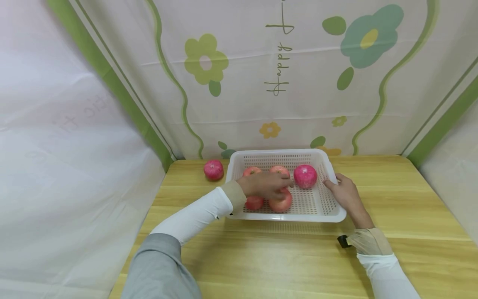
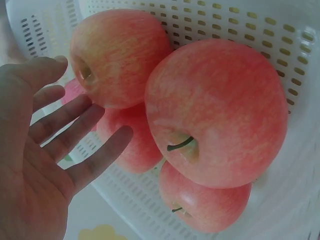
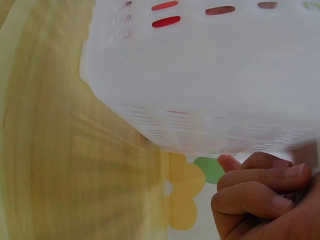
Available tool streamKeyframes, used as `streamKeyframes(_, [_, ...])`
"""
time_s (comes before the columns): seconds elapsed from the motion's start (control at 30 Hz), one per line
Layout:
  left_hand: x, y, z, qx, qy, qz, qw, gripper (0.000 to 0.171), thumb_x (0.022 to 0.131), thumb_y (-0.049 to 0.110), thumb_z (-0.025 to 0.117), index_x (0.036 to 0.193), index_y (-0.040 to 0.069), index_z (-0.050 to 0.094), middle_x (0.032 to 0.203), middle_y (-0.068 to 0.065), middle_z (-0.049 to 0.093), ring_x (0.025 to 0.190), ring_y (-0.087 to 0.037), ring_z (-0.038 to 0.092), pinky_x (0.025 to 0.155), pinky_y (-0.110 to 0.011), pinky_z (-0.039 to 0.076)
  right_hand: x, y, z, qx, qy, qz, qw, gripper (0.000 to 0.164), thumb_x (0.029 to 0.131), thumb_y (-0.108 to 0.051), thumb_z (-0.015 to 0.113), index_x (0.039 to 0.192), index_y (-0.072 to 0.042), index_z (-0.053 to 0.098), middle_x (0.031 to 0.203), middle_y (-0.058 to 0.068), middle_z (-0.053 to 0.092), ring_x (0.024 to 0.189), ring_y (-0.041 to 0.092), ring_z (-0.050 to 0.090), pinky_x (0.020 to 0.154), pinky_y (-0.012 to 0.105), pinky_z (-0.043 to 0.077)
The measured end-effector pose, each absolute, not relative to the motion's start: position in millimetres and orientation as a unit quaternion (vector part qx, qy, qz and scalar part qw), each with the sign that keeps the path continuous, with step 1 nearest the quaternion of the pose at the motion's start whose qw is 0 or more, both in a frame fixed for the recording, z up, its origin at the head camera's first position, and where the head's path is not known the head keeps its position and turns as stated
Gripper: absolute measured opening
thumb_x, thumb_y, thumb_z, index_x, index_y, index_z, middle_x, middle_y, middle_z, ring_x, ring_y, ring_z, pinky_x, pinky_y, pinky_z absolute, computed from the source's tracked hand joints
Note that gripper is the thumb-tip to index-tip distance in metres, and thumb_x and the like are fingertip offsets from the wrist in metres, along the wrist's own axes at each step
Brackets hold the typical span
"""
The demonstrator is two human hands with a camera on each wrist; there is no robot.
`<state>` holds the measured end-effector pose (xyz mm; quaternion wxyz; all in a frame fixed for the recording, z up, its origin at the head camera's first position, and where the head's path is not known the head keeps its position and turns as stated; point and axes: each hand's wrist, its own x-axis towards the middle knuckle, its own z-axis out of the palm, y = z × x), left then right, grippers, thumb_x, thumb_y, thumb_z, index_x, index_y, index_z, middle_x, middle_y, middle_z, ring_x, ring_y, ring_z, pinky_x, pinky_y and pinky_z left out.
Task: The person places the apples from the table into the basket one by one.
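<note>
A white perforated plastic basket (image 1: 284, 217) holds several apples. My left hand (image 1: 263, 185) is over the apples on the basket's left side. In the left wrist view the left hand (image 2: 47, 145) has its fingers extended and spread, with nothing in the palm; the fingertips are close to a red-yellow apple (image 2: 120, 57), and touching cannot be told. A larger apple (image 2: 220, 110) with a stem lies beyond it. At the basket's right end my right hand (image 1: 345, 194) grips the rim, thumb over the edge. Its curled fingers (image 3: 255, 197) show outside the basket wall.
Inside the basket, a deep pink round fruit (image 1: 305, 176) sits to the right of the apples. Another deep pink fruit (image 1: 213, 170) rests on the wooden table (image 1: 276, 257), left of the basket. Directly behind hangs a flower-printed curtain (image 1: 239, 104).
</note>
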<state>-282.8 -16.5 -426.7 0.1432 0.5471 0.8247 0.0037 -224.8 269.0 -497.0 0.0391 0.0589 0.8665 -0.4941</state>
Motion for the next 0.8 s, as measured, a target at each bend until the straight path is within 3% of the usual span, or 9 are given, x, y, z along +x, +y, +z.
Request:
streamKeyframes(0.07, [-282.9, -17.1, -424.9, 0.548, 0.826, 0.004, 0.134, 0.043, 0.106, 0.028, 0.065, 0.145, 0.012, 0.057, 0.144, -0.005, 0.066, 0.120, -0.013, 0.067, 0.097, -0.024, 0.056, -224.9, 268.8, -497.4, 0.060, 0.867, -0.494, 0.039, 0.065, 0.110, -0.033, 0.051, 0.154, 0.014, 0.040, 0.124, 0.041, 0.066, 0.080, 0.025, 0.078, 0.065, 0.038, 0.066])
streamKeyframes(0.27, [-284.7, -23.9, -419.4, 0.545, 0.830, 0.032, 0.113, 0.027, 0.105, 0.018, 0.064, 0.131, 0.010, 0.063, 0.121, -0.007, 0.069, 0.096, -0.013, 0.056, 0.083, -0.022, 0.049, -223.9, 268.9, -498.3, 0.061, 0.866, -0.494, 0.038, 0.065, 0.110, -0.033, 0.051, 0.154, 0.014, 0.041, 0.125, 0.041, 0.065, 0.081, 0.025, 0.078, 0.065, 0.038, 0.066])
streamKeyframes(0.47, [-286.3, -35.2, -407.3, 0.509, 0.851, 0.060, 0.114, 0.036, 0.107, 0.023, 0.064, 0.142, 0.016, 0.062, 0.141, -0.003, 0.063, 0.125, -0.014, 0.062, 0.107, -0.026, 0.052, -223.5, 268.4, -497.6, 0.061, 0.866, -0.494, 0.036, 0.064, 0.110, -0.033, 0.051, 0.153, 0.014, 0.042, 0.124, 0.041, 0.065, 0.079, 0.023, 0.077, 0.065, 0.038, 0.066])
streamKeyframes(0.53, [-288.3, -39.2, -402.9, 0.504, 0.854, 0.070, 0.108, 0.040, 0.107, 0.024, 0.064, 0.146, 0.013, 0.061, 0.142, -0.005, 0.064, 0.127, -0.018, 0.065, 0.110, -0.029, 0.053, -223.8, 268.3, -497.6, 0.061, 0.867, -0.494, 0.035, 0.064, 0.110, -0.033, 0.051, 0.153, 0.013, 0.042, 0.124, 0.041, 0.066, 0.079, 0.022, 0.077, 0.065, 0.038, 0.066])
streamKeyframes(0.63, [-291.1, -45.3, -396.2, 0.509, 0.853, 0.076, 0.086, 0.037, 0.108, 0.023, 0.062, 0.143, 0.009, 0.063, 0.134, -0.007, 0.069, 0.119, -0.019, 0.070, 0.103, -0.030, 0.056, -223.6, 268.0, -497.0, 0.059, 0.866, -0.496, 0.035, 0.064, 0.110, -0.033, 0.051, 0.153, 0.013, 0.042, 0.124, 0.041, 0.066, 0.079, 0.023, 0.077, 0.065, 0.038, 0.066])
streamKeyframes(0.8, [-295.2, -55.0, -390.2, 0.508, 0.857, 0.079, 0.042, 0.029, 0.108, 0.020, 0.061, 0.134, 0.011, 0.069, 0.121, -0.002, 0.073, 0.099, -0.011, 0.070, 0.087, -0.024, 0.057, -222.9, 268.3, -496.3, 0.058, 0.864, -0.498, 0.037, 0.065, 0.110, -0.033, 0.051, 0.153, 0.014, 0.041, 0.123, 0.041, 0.066, 0.079, 0.024, 0.077, 0.065, 0.039, 0.066])
